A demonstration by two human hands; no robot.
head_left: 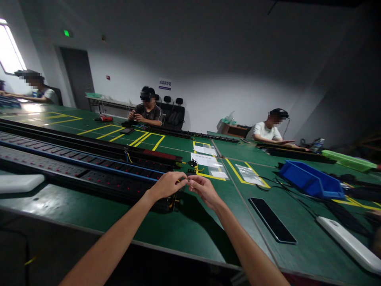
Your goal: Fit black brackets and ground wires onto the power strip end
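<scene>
My left hand (166,185) is over the near end of a long black power strip (119,184), its thumb and fingers pinched together. Fingertip to fingertip with it, my right hand (204,190) also pinches. Whatever sits between the fingertips is too small to make out; a bit of yellow, perhaps wire, shows by the left fingers. Below the left hand, yellow wire ends (171,205) stick out of the strip's end. More long strips with blue edges (119,169) lie alongside behind it. Just beyond my hands are small black brackets (193,163).
To the right lie a black phone (272,219), a blue bin (311,178), black cables (282,183) and a white device (348,242). Paper sheets (205,159) and a plastic bag (249,174) rest inside yellow tape marks. Several co-workers sit across the green table (238,246).
</scene>
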